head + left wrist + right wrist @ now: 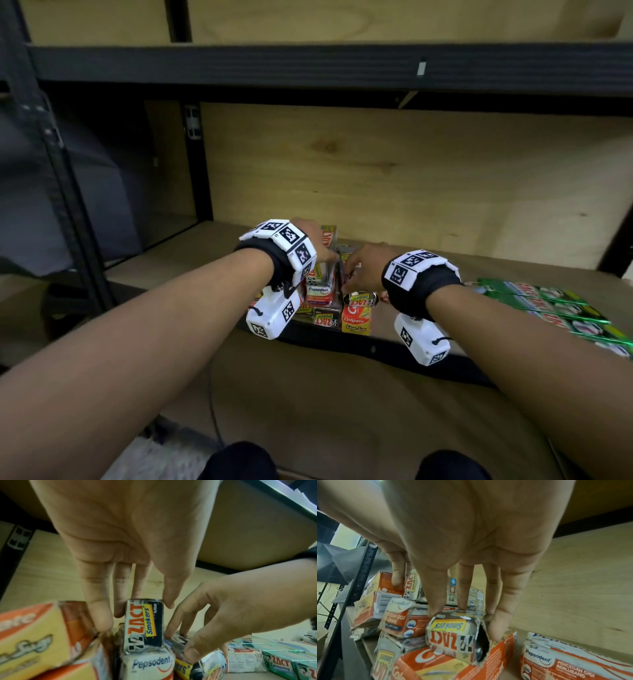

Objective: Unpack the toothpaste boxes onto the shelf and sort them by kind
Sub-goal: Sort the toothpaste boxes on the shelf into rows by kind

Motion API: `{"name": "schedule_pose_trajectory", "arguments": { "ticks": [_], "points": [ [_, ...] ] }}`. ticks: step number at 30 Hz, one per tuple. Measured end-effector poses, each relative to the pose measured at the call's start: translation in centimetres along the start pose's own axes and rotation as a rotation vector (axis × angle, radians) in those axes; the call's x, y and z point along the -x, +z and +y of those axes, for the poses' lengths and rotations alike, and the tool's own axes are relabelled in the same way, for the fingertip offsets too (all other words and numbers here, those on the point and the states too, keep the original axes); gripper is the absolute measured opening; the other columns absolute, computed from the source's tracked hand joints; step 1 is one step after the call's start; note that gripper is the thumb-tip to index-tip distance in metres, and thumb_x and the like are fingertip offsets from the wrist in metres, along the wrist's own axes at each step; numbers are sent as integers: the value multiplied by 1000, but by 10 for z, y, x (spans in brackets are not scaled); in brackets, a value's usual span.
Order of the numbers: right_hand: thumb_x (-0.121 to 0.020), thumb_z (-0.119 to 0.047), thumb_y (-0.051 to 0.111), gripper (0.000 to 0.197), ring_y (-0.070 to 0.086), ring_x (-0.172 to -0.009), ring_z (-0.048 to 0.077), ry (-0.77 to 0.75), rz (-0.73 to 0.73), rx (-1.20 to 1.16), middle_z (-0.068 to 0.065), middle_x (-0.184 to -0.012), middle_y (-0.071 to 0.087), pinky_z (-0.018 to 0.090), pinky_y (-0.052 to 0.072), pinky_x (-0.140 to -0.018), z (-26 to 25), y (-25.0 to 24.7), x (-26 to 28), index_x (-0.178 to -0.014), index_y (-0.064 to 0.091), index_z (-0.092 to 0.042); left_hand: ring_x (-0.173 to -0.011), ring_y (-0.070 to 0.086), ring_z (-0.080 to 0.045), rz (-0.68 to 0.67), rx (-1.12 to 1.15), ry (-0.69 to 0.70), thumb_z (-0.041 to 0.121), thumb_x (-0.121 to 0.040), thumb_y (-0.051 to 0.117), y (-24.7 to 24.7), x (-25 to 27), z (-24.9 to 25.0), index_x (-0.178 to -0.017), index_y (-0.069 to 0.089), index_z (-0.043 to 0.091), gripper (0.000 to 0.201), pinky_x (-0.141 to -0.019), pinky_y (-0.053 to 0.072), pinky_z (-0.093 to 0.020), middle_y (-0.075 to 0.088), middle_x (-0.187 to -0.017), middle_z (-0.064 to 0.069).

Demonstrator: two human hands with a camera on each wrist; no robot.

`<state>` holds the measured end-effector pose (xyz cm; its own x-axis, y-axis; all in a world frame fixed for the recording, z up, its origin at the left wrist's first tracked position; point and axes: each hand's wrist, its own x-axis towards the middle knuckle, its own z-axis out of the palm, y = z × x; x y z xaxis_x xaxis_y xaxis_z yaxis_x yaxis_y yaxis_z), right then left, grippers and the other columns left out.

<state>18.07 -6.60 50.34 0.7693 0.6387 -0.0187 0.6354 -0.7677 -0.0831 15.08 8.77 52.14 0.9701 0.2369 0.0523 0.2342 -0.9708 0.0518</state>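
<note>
I am sorting: my left hand (120,540) is pinching a Zact box (144,624) atop the pile (329,308) on the shelf (428,274); my right hand (462,547) is clamping a torn Zact (453,635). Next, I judge, both need lifting clear.

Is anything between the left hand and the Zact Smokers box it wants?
No. The left hand already pinches the upright black-and-white Zact Smokers box, fingers on its sides. It stands on a white-and-red Pepsodent box, with nothing visible between.
</note>
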Motion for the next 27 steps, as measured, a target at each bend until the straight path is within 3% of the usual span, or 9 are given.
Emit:
{"name": "schedule_pose_trajectory", "arguments": {
  "ticks": [4, 7, 9, 11, 13, 16, 21, 24, 27],
  "points": [
    [-80, -41, 74, 32, 66, -95, 21, 0, 6, -13, 2, -107, 71, 21, 41, -67, 0, 5, -2, -104, 75, -20, -66, 53, -22, 26, 98, -54, 47, -71, 73, 4, -8, 1, -80, 69, 17, 32, -57, 43, -25, 67, -80, -5],
    [-82, -39, 73, 33, 65, -99, 22, -4, -11, -15, 3, -110, 71, 21, 41, -69, 1, 8, -5, -106, 74, -16, -56, 49, -20, 37, 112, -80, 40, -61, 75, 1, -13, -4, -63, 59, 20, 26, -52, 43, -22, 58, -63, 1],
    [-83, -40, 72, 34, 65, -100, 22, -9, -3, -5, 2, -110, 70, 21, 41, -71, 1, 7, -4, -106, 73, -15, -63, 58, -20, 45, 116, -93, 38, -63, 75, 0, -14, -10, -70, 62, 21, 23, -63, 56, -26, 67, -76, 2],
    [-84, -40, 71, 36, 64, -103, 23, 9, -17, 6, 3, -113, 69, 24, 44, -76, 2, 9, -5, -108, 72, -14, -71, 62, -18, 80, 177, -83, 35, -68, 76, -6, -5, -16, -78, 63, 32, 16, -72, 59, -30, 72, -93, 1],
    [-84, -40, 71, 39, 64, -104, 26, 29, -25, 6, 7, -114, 69, 30, 50, -82, 0, 8, -6, -110, 71, -12, -66, 58, -13, 122, 312, -75, 30, -74, 75, -14, 5, -22, -99, 73, 34, 25, -62, 51, -22, 71, -99, 3],
    [-84, -42, 70, 40, 66, -99, 26, 90, -74, 35, 7, -110, 70, 33, 54, -82, -6, 5, -10, -109, 71, -11, -60, 55, -9, 180, 461, -101, 25, -80, 75, -26, 10, -34, -120, 70, 25, 41, -66, 43, -19, 70, -111, 4],
    [-77, -60, 62, 42, 63, -65, 20, 165, 9, 109, -2, -77, 68, 32, 56, -67, -10, 11, -43, -88, 72, -20, -71, 64, -16, 211, 511, -158, 26, -78, 78, -40, 28, -56, -118, 71, 28, 41, -72, 56, -26, 71, -109, 4],
    [-84, -46, 61, 34, 55, -58, 20, 166, 22, 49, 0, -65, 59, 26, 48, -59, -31, 5, -38, -68, 60, -17, -83, 67, -17, 240, 517, -208, 26, -76, 79, -39, 35, -75, -117, 71, 30, 42, -79, 58, -27, 72, -108, 4],
    [-83, -52, 59, 38, 62, -63, 22, 174, 24, -23, 3, -72, 66, 27, 50, -62, -45, 6, -40, -71, 62, -17, -80, 65, -15, 267, 495, -255, 27, -75, 80, -33, 40, -96, -117, 71, 30, 43, -76, 54, -20, 71, -112, 6]
  ]
}}
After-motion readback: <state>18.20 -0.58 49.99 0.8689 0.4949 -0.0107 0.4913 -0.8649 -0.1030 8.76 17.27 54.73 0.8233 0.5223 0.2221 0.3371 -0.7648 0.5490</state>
